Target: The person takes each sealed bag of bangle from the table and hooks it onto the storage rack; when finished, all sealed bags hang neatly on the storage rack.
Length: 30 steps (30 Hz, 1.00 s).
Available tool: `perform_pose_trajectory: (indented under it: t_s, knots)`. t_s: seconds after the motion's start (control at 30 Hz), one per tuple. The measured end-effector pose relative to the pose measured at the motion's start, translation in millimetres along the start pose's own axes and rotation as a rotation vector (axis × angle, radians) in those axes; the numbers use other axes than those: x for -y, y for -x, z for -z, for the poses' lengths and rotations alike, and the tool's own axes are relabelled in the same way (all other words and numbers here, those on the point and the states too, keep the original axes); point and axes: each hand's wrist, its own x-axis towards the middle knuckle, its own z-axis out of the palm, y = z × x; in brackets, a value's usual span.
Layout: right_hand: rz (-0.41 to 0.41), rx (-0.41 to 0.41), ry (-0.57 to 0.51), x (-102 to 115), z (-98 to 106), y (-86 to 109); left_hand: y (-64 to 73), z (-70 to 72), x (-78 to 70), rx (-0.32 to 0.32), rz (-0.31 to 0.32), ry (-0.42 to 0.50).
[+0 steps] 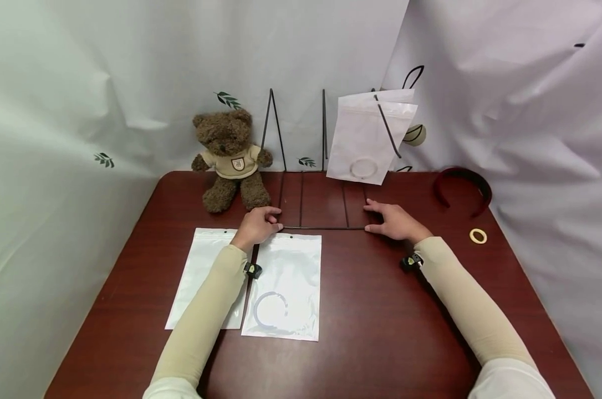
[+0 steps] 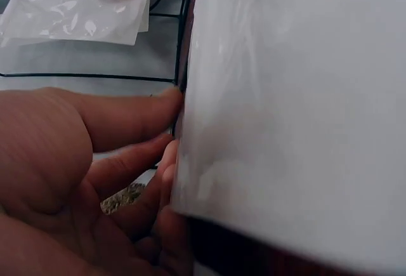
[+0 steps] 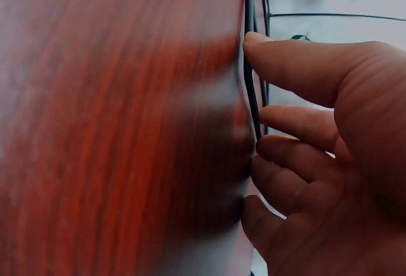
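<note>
A black wire rack (image 1: 326, 228) stands at the back of the table, its base wires lying on the wood. My left hand (image 1: 257, 226) holds the rack's front left corner, thumb at the front wire (image 2: 179, 76) and the other fingers curled beside it. At the front right corner my right hand (image 1: 394, 221) holds the wire (image 3: 249, 73) between its thumb and loosely bent fingers. A white zip bag (image 1: 348, 133) with a ring showing through it hangs from the rack's right prong. Below my left hand lies another white zip bag (image 1: 296, 260) with a C-shaped outline.
A second flat zip bag (image 1: 193, 277) lies partly beneath my left forearm. The brown teddy bear (image 1: 221, 136) sits left of the rack. On the right are a dark red headband (image 1: 442, 183) and a pale yellow ring (image 1: 472, 236). White curtains (image 1: 131, 66) surround the table (image 1: 381, 321).
</note>
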Motion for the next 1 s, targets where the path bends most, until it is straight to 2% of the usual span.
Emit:
perform_pose_trajectory:
  t_s: [0.23, 0.43, 0.57, 0.73, 0.9, 1.0]
  knots:
    - [-0.03, 0.029, 0.008, 2.1, 0.6, -1.1, 3.7, 9.9, 10.4, 0.037, -0.026, 0.067]
    - [-0.037, 0.032, 0.024, 1.2, 0.2, -0.9, 21.7, 13.8, 18.3, -0.024, -0.101, 0.046]
    - [-0.039, 0.036, 0.025, 1.0, 1.8, -0.1, 36.0, 17.6, 22.3, -0.041, -0.12, -0.028]
    - [-0.043, 0.046, 0.032, 0.4, 1.5, 0.7, 49.1, 19.2, 28.2, 0.018, -0.146, -0.151]
    - [-0.039, 0.049, 0.042, -1.0, 1.2, 0.1, 54.2, 16.6, 30.7, 0.055, -0.203, -0.241]
    - [-0.038, 0.047, 0.038, -1.1, 2.1, -0.2, 54.4, 14.3, 28.3, 0.059, -0.217, -0.262]
